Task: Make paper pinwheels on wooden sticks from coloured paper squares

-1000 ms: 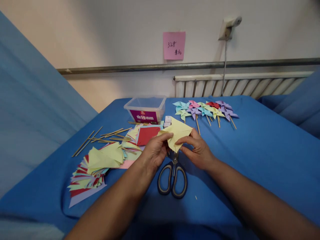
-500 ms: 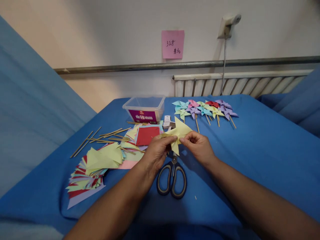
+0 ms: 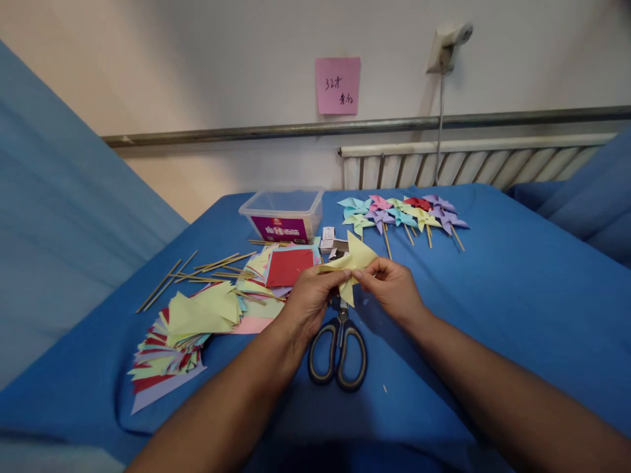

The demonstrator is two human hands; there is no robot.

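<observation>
A pale yellow paper pinwheel point(image 3: 359, 252) is held up between both hands over the middle of the table. My left hand point(image 3: 311, 297) pinches its left side, thumb near the centre. With thumb and forefinger, my right hand point(image 3: 392, 286) grips it at the centre and right side; whether a pin is there I cannot tell. Just below lie scissors point(image 3: 340, 351) with dark blue and grey handles toward me, their blades partly hidden by the hands and the paper. Behind the pinwheel sit small white boxes point(image 3: 327, 240), partly covered.
On the left are fanned coloured paper pieces point(image 3: 202, 312), thin wooden sticks point(image 3: 162, 284) and a red square sheet point(image 3: 290, 267) on a stack. A clear plastic tub point(image 3: 282, 213) stands behind. Several pinwheels on sticks point(image 3: 399, 213) lie back right on the blue-covered table point(image 3: 522, 282).
My thumbs have drawn closer together at the pinwheel's centre, and its upper blade leans slightly to the right. The whole view has shifted slightly; the other things lie as before.
</observation>
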